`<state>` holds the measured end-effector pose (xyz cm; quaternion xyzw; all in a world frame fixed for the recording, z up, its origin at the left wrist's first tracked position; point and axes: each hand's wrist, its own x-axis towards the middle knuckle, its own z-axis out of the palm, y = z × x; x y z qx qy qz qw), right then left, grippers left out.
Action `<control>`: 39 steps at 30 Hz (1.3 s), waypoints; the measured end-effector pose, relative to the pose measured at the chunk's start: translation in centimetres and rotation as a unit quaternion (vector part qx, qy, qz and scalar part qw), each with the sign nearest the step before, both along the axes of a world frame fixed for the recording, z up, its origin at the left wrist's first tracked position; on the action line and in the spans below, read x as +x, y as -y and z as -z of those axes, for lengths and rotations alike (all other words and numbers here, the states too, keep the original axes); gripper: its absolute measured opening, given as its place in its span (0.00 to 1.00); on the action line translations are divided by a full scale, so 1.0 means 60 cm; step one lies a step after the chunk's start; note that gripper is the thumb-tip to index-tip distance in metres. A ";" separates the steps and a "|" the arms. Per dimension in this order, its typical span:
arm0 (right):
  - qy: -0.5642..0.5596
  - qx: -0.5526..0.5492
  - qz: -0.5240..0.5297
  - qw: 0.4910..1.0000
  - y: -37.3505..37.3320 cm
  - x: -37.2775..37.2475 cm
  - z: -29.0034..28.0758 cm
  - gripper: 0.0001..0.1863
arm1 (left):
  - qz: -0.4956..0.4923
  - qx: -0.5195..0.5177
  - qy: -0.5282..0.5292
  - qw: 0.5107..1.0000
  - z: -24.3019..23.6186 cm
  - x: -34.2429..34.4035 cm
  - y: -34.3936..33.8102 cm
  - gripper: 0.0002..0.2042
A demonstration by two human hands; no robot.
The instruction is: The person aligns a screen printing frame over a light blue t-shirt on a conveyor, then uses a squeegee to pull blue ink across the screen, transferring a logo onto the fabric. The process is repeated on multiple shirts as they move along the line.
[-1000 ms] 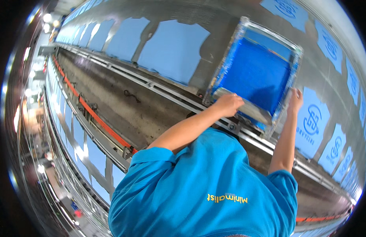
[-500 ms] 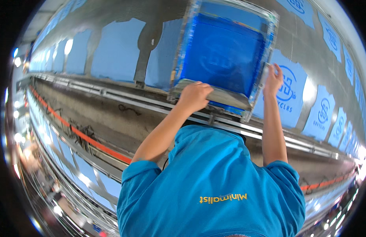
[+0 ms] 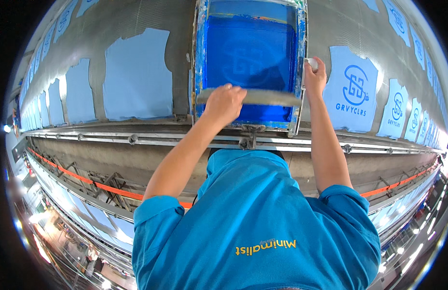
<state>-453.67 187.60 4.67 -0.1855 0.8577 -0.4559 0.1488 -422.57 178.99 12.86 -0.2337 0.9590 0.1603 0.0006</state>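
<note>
A screen-printing frame (image 3: 200,55) lies on the long grey table, its blue mesh (image 3: 250,36) showing a faint emblem through the ink. My left hand (image 3: 225,104) is closed round the left part of a squeegee (image 3: 274,98), which lies across the near half of the mesh. At the frame's right side, my right hand (image 3: 316,79) grips a white rounded knob (image 3: 311,64), partly hidden by the fingers. Right of that hand lies a light blue cut fabric panel (image 3: 342,92) with a dark blue print. Left of the frame is a plain light blue panel (image 3: 137,77).
More plain panels (image 3: 80,92) stretch away to the left, and printed ones (image 3: 395,108) to the right. A metal rail (image 3: 180,139) runs along the table's near edge, close to my body. Behind me, an orange strip (image 3: 113,190) lines another long table.
The frame has shifted left along the table, away from the printed panel. My left hand has brought the squeegee from the frame's near end further up the mesh. My right hand stays at its side.
</note>
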 end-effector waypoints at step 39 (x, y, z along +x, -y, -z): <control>-0.352 0.122 -0.336 0.865 -0.086 0.157 -0.051 0.12 | -0.107 0.019 0.144 0.984 0.013 0.035 0.064 0.24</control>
